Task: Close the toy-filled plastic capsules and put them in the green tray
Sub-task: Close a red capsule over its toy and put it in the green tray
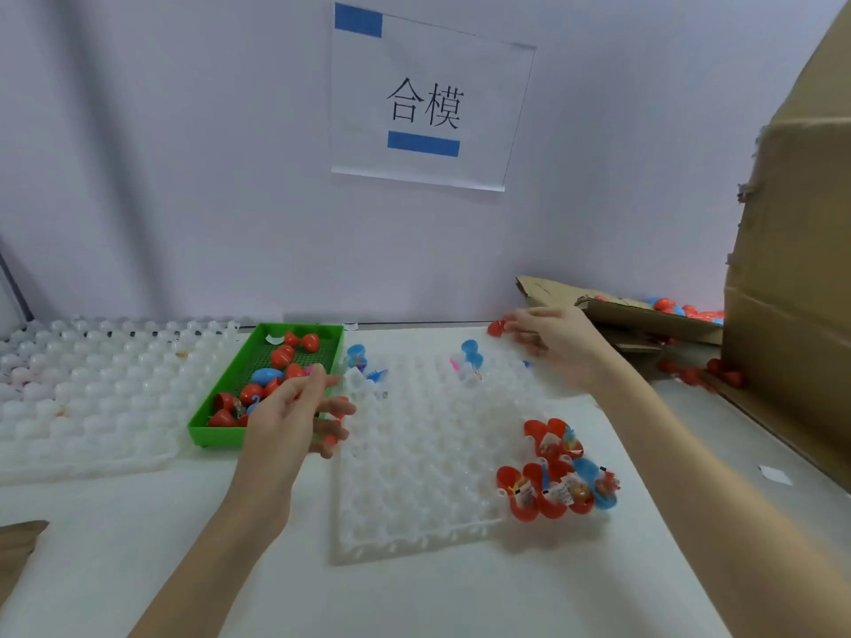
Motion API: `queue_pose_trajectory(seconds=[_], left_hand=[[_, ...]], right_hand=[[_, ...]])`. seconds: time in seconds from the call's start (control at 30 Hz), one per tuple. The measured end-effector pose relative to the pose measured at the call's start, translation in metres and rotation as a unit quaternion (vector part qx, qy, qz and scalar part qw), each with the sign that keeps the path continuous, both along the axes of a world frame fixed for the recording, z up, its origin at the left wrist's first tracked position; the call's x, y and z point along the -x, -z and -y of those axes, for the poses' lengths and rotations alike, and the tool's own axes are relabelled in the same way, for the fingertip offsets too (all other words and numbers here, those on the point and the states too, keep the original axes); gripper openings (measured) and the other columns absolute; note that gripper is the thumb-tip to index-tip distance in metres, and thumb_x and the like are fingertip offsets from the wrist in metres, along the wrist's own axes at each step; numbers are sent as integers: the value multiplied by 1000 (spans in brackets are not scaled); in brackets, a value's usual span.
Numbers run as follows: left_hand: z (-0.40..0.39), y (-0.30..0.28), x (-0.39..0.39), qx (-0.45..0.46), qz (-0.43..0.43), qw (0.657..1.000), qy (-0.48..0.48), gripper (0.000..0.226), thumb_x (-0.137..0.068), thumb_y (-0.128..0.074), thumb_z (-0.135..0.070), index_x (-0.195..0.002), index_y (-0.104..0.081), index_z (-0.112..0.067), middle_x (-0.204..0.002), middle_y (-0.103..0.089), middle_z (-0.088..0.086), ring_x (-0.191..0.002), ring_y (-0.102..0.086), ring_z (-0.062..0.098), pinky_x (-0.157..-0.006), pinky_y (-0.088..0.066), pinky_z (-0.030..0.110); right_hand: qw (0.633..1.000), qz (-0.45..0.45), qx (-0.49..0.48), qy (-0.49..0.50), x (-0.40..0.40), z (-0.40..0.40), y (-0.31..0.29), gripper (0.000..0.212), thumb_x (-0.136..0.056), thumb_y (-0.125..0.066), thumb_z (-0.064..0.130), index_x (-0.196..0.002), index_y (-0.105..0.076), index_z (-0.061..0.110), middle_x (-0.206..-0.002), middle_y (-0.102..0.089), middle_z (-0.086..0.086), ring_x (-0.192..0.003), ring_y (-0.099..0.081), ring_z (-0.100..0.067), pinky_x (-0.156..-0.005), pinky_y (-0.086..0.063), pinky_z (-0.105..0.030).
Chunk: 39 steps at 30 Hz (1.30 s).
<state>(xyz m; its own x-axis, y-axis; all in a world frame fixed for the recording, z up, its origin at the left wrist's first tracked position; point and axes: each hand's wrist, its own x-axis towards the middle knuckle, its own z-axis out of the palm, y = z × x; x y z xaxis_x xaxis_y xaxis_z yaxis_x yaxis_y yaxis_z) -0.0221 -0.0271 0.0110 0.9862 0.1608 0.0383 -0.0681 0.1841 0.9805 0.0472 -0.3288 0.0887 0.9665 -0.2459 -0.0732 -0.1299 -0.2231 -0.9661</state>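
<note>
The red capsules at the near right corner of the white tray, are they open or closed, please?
Open: the red capsules lie with both halves spread, toy packets showing inside.

There is one view only, from a wide-angle camera worn on the person's head. It looks forward and down across the desk (138, 568) toward the wall behind, where a paper sign (428, 103) hangs near the top centre. Both forearms enter from the lower edge, so the near desk lies close under the lens. The white moulded tray (414, 453) sits in the middle, the green tray (202, 430) left of centre, a cardboard box (792, 269) at the right edge. Straight lines bow toward the borders.
</note>
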Motion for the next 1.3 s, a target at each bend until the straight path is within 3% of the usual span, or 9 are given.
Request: queue_pose_trajectory(seconds=[0.1,0.17,0.33,0.53,0.77,0.87,0.97,1.17,1.3], left_hand=[[-1,0,-2,2,11,1000,7,40,-105,-57,-44,-98,-75,-9,-84,-77,14,-58,-64,18,-48,-47,24],[-1,1,-2,-1,16,1000,16,42,-104,-58,-44,-91,-76,-8,-82,-76,13,-59,-64,20,-50,-46,27],[-2,4,-1,-10,15,999,33,45,-104,-59,-44,-84,-78,-9,-81,-76,12,-59,-65,20,-49,-47,23],[-4,3,-1,-24,14,999,44,46,-105,-57,-43,-85,-78,-7,-79,-75,12,-59,-64,20,-51,-48,26],[13,6,13,-174,108,976,78,4,-96,-75,-26,-97,-73,-22,-88,-75,-3,-68,-68,11,-60,-55,29],[33,18,24,-252,165,938,171,49,-82,-88,-38,-121,-59,-43,-112,-62,-19,-97,-69,7,-76,-60,26],[39,26,24,-293,209,921,149,67,-77,-90,-46,-130,-49,-53,-126,-50,-18,-109,-63,4,-82,-57,19],[26,25,10,-208,202,957,11,25,-89,-83,-15,-106,-68,-24,-102,-68,-3,-85,-73,15,-78,-61,28],[13,24,2,-158,145,977,-14,22,-90,-81,-10,-107,-71,-17,-97,-74,0,-83,-77,18,-77,-61,25]], right_hand=[[957,1,266,-113,18,13,17,14,-97,-68,23,-106,-79,21,-93,-76,7,-85,-69,-10,-69,-53,-17],[910,-32,343,-230,31,14,21,10,-94,-72,27,-98,-80,30,-92,-76,13,-86,-70,-8,-72,-54,-15],[821,-109,419,-372,49,5,25,9,-90,-77,31,-91,-77,40,-87,-75,23,-84,-70,2,-73,-55,-13],[786,-118,475,-379,48,-4,33,10,-89,-78,29,-96,-76,36,-86,-72,19,-78,-70,-4,-73,-56,-13],[814,-88,469,-332,38,-15,5,11,-93,-73,26,-87,-69,35,-88,-73,14,-82,-69,-10,-75,-57,-15],[847,-45,444,-287,31,-36,9,7,-92,-73,27,-86,-73,28,-84,-73,7,-79,-67,-16,-74,-58,-28],[879,-28,404,-253,25,-62,23,9,-90,-74,28,-82,-73,26,-76,-69,7,-66,-58,-9,-54,-44,-18],[947,-6,289,-143,24,-111,55,11,-89,-70,23,-79,-72,17,-72,-65,4,-66,-56,-10,-60,-46,-26],[982,83,160,-59,39,-130,74,13,-95,-66,34,-90,-64,22,-88,-71,6,-78,-69,-7,-65,-53,-24]])
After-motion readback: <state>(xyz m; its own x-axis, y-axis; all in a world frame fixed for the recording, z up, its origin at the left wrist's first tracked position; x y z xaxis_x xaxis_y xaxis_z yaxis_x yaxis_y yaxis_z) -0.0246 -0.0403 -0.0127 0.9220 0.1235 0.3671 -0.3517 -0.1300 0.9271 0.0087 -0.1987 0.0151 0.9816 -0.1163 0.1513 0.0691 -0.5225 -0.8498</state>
